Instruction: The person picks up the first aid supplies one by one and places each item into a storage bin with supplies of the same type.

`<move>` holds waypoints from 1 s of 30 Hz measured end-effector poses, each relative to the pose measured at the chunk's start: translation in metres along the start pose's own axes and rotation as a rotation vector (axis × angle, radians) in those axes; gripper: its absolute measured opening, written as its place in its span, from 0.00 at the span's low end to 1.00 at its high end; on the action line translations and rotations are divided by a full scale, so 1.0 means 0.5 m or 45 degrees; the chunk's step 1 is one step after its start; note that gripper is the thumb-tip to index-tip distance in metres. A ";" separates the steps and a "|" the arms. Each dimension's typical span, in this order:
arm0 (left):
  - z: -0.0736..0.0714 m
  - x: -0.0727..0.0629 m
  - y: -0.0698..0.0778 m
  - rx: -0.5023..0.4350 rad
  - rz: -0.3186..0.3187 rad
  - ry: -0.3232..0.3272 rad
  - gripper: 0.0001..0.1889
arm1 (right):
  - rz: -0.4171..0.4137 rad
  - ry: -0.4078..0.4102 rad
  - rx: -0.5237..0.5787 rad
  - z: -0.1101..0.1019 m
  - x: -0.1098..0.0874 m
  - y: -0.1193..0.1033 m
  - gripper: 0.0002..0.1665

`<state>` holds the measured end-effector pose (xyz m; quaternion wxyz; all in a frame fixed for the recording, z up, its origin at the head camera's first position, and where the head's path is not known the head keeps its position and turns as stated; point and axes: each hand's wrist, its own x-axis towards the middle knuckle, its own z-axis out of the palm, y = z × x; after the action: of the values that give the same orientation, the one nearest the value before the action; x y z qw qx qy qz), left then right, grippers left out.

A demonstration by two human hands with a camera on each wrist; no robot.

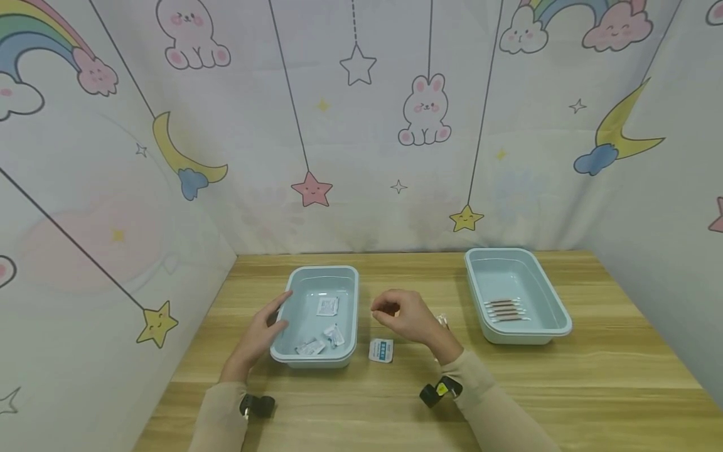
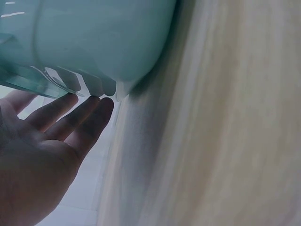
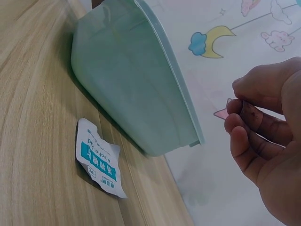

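Observation:
My left hand [image 1: 258, 331] rests at the left side of a pale blue plastic basin [image 1: 354, 314], its fingers extended near the rim. In the left wrist view those fingers reach to the basin's wall. Inside this basin lie a white sachet [image 1: 327, 306] and two crumpled-looking sachets [image 1: 334, 335]. Just right of the basin, my right hand [image 1: 411, 317] hovers above the table with loosely bent fingers; I see nothing held in it. Below it a white and teal alcohol pad sachet [image 1: 381, 350] lies on the wood, its edges curling up in the right wrist view.
Another pale blue basin [image 1: 550, 339] stands at the right, holding a row of several brown-shafted cotton swabs [image 1: 505, 309]. A small clear and white item [image 1: 442, 321] is partly hidden behind my right wrist. Patterned curtains [image 1: 361, 138] border the wooden table [image 1: 361, 408].

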<state>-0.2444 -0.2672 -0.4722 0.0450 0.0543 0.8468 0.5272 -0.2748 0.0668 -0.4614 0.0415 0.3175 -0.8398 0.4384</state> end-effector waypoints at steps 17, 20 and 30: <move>0.001 0.030 -0.065 0.026 0.027 0.034 0.33 | -0.033 0.001 -0.007 -0.001 -0.013 0.014 0.03; -0.001 0.031 -0.065 0.034 0.025 0.033 0.33 | -0.032 -0.002 -0.012 -0.001 -0.012 0.015 0.03; -0.002 0.036 -0.072 0.042 -0.027 0.027 0.33 | -0.029 -0.007 -0.011 -0.003 -0.012 0.022 0.03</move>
<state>-0.2638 -0.2812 -0.5046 0.0405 0.0405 0.8564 0.5131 -0.2765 0.0754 -0.4702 0.0456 0.3282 -0.8381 0.4334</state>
